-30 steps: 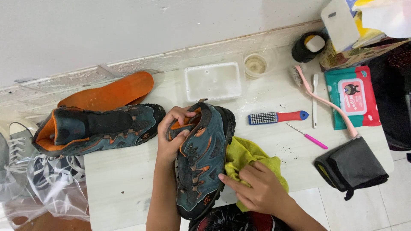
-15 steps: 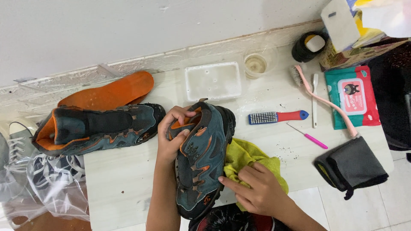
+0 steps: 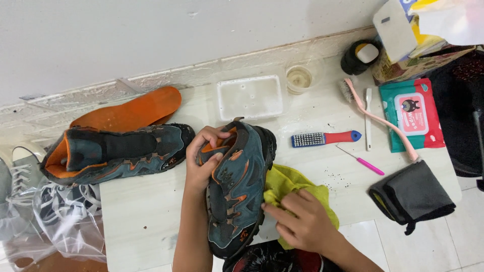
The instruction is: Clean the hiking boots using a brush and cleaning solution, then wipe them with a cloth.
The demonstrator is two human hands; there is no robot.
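Head view, centre: teal-and-orange hiking shoe (image 3: pixel 237 194) lies on the pale table (image 3: pixel 141 216), toe toward the lower edge of the frame, heel and collar toward the middle.
Left hand (image 3: pixel 204 158): fingers curled over the shoe's collar, thumb pressed on the upper; a closed grip on the heel end.
Right hand (image 3: pixel 302 221): lower centre-right, fingers bent and pressed together on a yellow-green cloth (image 3: pixel 285 184), fingertips touching the shoe's side near the sole.
Handling, shoe: looks fairly heavy for a shoe, thick stiff sole, padded upper that gives under the thumb. Collar or heel seems the surest hold; the lugged sole edge should not slip.
Handling, cloth: soft, limp, bunches under the palm.
Head view, left: second matching shoe (image 3: pixel 111 151) on its side, opening toward the left edge. Orange insole (image 3: pixel 131 108) just behind it against the wall. White laced sneaker (image 3: pixel 20 171) and clear plastic wrap (image 3: pixel 60 221) at the far left.
Head view, upper middle: white shallow tray (image 3: pixel 249 96), small clear cup (image 3: pixel 298 78) beside it.
Head view, right: brush with red handle (image 3: pixel 325 138), pink-handled pick (image 3: pixel 362 160), long pink brush (image 3: pixel 380 118), pack of wet wipes (image 3: pixel 411 111), folded black cloth (image 3: pixel 413 194).
Table surface: dark crumbs scattered near the brush.
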